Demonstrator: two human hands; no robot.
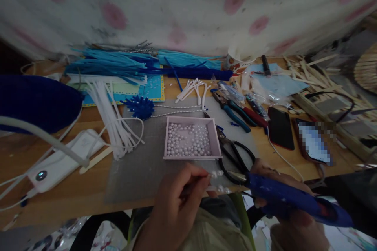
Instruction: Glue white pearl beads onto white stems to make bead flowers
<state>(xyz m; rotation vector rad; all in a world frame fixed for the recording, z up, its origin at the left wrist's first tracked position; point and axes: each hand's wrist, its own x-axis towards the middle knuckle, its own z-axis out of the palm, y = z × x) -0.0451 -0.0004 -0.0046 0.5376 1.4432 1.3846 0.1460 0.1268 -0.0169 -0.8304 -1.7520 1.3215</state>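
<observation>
My left hand [179, 200] is closed in a pinch at the table's front edge. From its fingertips sticks out a small piece with white pearl beads [217, 173]; its full shape is hidden by the fingers. My right hand [303, 229] is wrapped round a blue hot glue gun [285, 194]. The gun's metal nozzle points left, close to the pearl piece; I cannot tell whether they touch. Just beyond my left hand stands a pale pink open box [193, 157] holding many loose pearl beads [179, 143]. Black-handled scissors [235, 157] lie right of the box, partly behind the nozzle.
A blue pipe-cleaner flower [140, 106] with a bead chain lies behind the box. Bundles of light blue pipe cleaners [108, 64] and white ones [107, 125] lie left. Pliers [232, 111], two phones [281, 127] and wooden sticks [312, 74] are at right. A white power bank [64, 160] trails cables.
</observation>
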